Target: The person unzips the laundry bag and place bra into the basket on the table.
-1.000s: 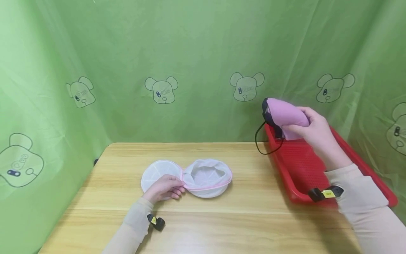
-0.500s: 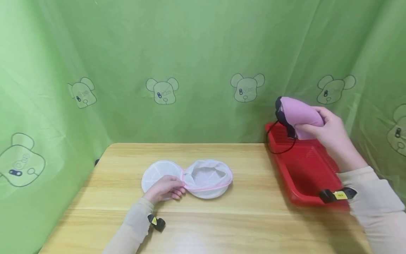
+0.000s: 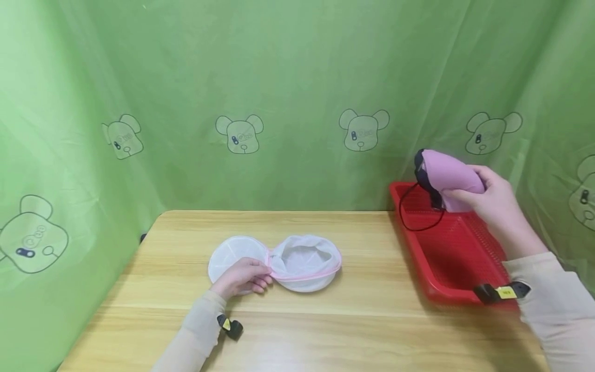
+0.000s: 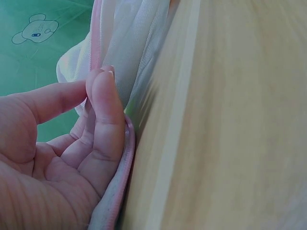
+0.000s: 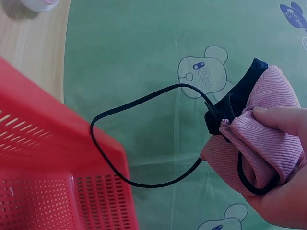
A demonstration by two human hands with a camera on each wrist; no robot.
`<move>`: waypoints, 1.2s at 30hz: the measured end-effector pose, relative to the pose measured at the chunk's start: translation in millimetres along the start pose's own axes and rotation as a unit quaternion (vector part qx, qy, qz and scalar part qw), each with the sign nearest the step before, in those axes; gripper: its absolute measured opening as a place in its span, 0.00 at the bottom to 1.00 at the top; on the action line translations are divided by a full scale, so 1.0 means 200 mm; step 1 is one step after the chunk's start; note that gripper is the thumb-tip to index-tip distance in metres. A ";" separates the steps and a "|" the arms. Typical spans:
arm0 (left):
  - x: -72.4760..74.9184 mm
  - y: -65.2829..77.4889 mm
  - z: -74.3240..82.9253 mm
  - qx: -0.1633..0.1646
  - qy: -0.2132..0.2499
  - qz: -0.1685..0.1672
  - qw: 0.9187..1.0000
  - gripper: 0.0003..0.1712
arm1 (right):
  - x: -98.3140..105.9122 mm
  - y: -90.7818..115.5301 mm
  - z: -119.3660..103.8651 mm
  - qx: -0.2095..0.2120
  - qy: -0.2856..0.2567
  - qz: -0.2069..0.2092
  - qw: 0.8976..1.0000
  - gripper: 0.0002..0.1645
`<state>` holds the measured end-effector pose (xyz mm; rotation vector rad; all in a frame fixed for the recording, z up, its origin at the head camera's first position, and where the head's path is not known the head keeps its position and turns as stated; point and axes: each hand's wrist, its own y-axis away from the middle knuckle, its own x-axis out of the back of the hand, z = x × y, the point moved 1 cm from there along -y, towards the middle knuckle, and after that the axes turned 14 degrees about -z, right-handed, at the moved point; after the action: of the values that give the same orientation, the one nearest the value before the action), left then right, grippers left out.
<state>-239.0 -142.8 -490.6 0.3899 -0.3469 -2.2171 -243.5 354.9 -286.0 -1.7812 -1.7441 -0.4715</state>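
Note:
A white mesh laundry bag (image 3: 304, 285) with a pink zip edge lies unzipped on the table, its round lid (image 3: 231, 251) folded out to the left. My left hand (image 3: 244, 277) pinches the pink edge where lid and bag meet; the left wrist view shows thumb and forefinger (image 4: 106, 103) together there. Above the red basket (image 3: 425, 268), my right hand (image 3: 502, 206) grips a folded bra (image 3: 453, 175), pink-purple and ribbed with black trim. A thin black strap (image 5: 144, 100) hangs from it in a loop. The palm side of the bra is partly hidden by my fingers.
The basket, with perforated walls, stands at the right side of the wooden table (image 3: 367, 336). A green curtain (image 3: 297, 67) with printed bear heads closes off the back and both sides.
My right hand has carried the bra to the right, then slightly down, over the basket. The left hand and the laundry bag have stayed in place.

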 end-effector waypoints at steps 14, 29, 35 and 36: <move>0.00 0.00 -0.01 0.001 0.006 0.003 1.000 0.08 | -0.02 -0.02 0.17 -0.029 0.011 -0.012 0.999 0.32; 0.01 -0.01 0.00 0.000 0.002 0.003 1.000 0.08 | -0.03 -0.08 0.25 -0.045 0.026 -0.007 0.999 0.36; 0.01 0.00 0.00 -0.001 0.007 0.000 1.000 0.07 | -0.03 -0.11 0.29 -0.047 0.020 -0.003 0.999 0.35; 0.00 0.00 0.00 0.000 0.008 0.000 1.000 0.07 | -0.04 -0.12 0.30 -0.049 0.018 -0.002 0.999 0.35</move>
<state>-240.0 -143.1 -491.4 0.4067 -0.3375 -2.2123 -276.9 386.1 -331.8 -1.8252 -1.7275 -0.5950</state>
